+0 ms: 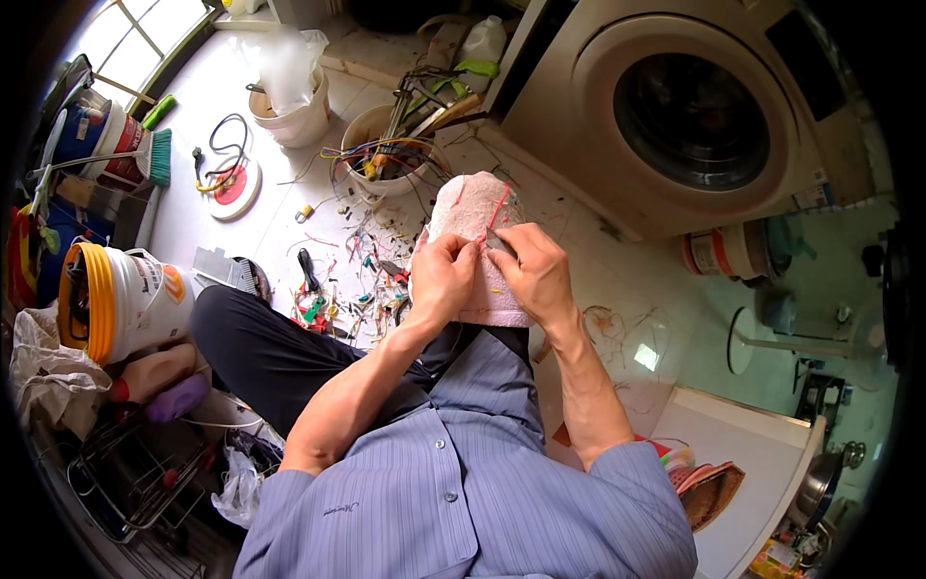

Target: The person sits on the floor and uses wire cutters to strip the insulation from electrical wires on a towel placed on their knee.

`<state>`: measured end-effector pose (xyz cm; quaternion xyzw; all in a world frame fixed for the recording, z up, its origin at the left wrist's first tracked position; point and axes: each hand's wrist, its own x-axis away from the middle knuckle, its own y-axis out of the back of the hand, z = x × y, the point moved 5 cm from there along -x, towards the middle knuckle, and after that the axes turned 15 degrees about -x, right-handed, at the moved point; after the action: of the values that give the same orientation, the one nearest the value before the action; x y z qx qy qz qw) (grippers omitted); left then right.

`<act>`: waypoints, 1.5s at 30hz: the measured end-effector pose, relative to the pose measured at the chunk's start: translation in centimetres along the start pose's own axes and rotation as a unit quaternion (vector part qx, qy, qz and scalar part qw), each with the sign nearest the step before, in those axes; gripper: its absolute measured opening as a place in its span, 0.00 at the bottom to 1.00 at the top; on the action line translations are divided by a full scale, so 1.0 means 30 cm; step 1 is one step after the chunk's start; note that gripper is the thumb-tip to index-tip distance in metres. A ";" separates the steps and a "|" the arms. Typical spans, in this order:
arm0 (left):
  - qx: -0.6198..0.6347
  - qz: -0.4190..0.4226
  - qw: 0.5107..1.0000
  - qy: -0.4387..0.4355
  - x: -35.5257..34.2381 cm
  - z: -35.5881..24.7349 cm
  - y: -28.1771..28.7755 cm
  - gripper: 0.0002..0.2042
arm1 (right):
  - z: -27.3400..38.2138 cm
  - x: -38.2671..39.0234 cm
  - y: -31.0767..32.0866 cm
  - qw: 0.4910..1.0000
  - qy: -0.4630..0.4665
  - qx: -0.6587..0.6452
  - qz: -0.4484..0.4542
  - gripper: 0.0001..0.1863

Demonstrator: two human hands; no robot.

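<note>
A pale pink fabric pad (468, 203) covers my raised knee at the centre, with a thin red wire (500, 203) lying across it and a small yellow bit near its lower part. My left hand (444, 275) pinches the red wire over the pad. My right hand (531, 270) is pinched close beside it on a small dark thing at the wire, too small to name. Below the left of the pad, pliers with red handles (395, 273) lie among scattered wire offcuts (357, 251) on the tiled floor.
A bucket of wires and tools (381, 125) and a white bucket with plastic bag (289, 111) stand ahead. A washing machine (545, 106) is at upper right. A bucket of orange hose (135, 309), brooms and bags crowd the left. A white panel (714, 454) lies lower right.
</note>
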<state>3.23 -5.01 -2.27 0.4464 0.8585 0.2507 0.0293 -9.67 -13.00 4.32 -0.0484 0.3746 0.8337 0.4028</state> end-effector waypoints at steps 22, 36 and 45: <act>-0.059 -0.044 0.992 -0.099 -0.001 -0.002 0.002 0.08 | -0.017 -0.005 -0.014 0.999 -0.005 -0.005 0.038 0.10; -0.126 -0.085 0.967 -0.203 0.089 -0.017 0.055 0.03 | -0.001 0.030 -0.026 0.999 0.025 0.034 -0.030 0.11; -0.132 -0.082 0.965 -0.212 0.152 0.018 0.106 0.03 | 0.020 0.037 -0.022 0.998 0.029 0.040 -0.035 0.11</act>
<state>3.05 0.28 -0.50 0.4097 0.8255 0.2581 0.2901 -9.81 -11.64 3.92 -0.0699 0.4171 0.8017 0.4225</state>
